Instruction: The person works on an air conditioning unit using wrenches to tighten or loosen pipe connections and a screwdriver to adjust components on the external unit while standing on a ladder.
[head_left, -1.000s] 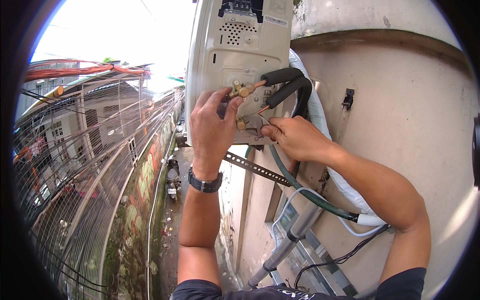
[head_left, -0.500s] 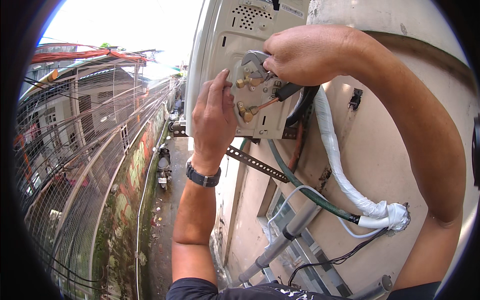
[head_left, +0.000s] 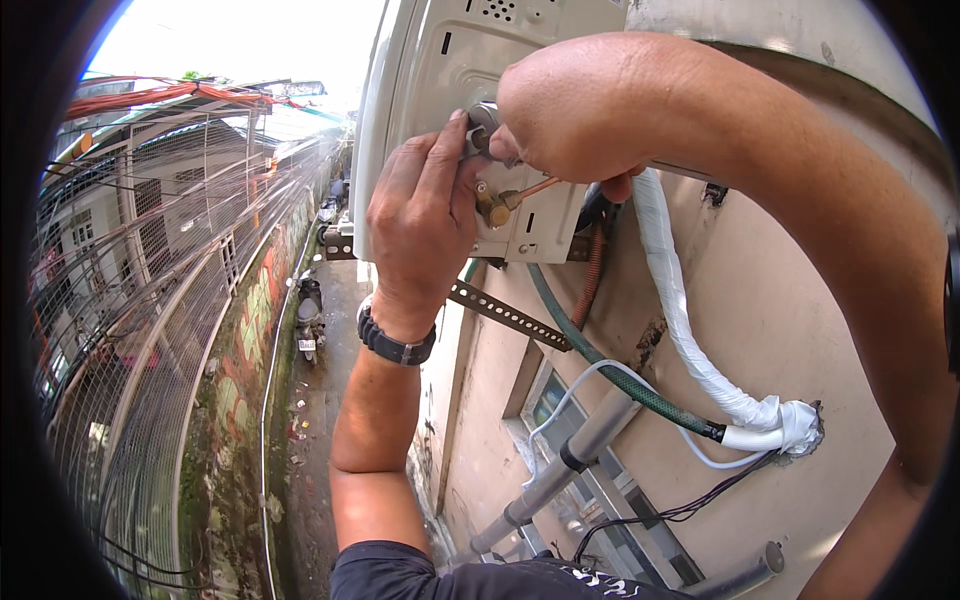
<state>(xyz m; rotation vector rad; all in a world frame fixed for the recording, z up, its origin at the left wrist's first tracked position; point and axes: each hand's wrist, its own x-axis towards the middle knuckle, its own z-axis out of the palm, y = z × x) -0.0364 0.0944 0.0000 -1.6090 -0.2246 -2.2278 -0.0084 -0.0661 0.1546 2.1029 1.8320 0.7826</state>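
My right hand [head_left: 575,115] is bent over an adjustable wrench [head_left: 484,120], its handle hidden in my grip. The wrench's jaws sit at the upper fitting on the side panel of a cream outdoor air-conditioner unit [head_left: 440,75]. My left hand [head_left: 425,215], with a black watch [head_left: 395,343] on the wrist, reaches up to the same place. Its index fingertip and thumb close about the wrench head; the exact contact is partly hidden. Just below is a brass valve [head_left: 495,208] joined to a copper pipe [head_left: 537,188].
A perforated metal bracket [head_left: 510,322] supports the unit. White-wrapped piping [head_left: 675,305] and a green hose [head_left: 630,383] run to a hole in the wall. Beneath stands grey tubing [head_left: 550,480]. Left lies an alley with a parked motorcycle [head_left: 309,318] and many overhead cables [head_left: 150,250].
My right hand and the wrench have moved left and slightly up. My left fingertips, earlier apart from the wrench, now meet its head. The whole view has shifted a little.
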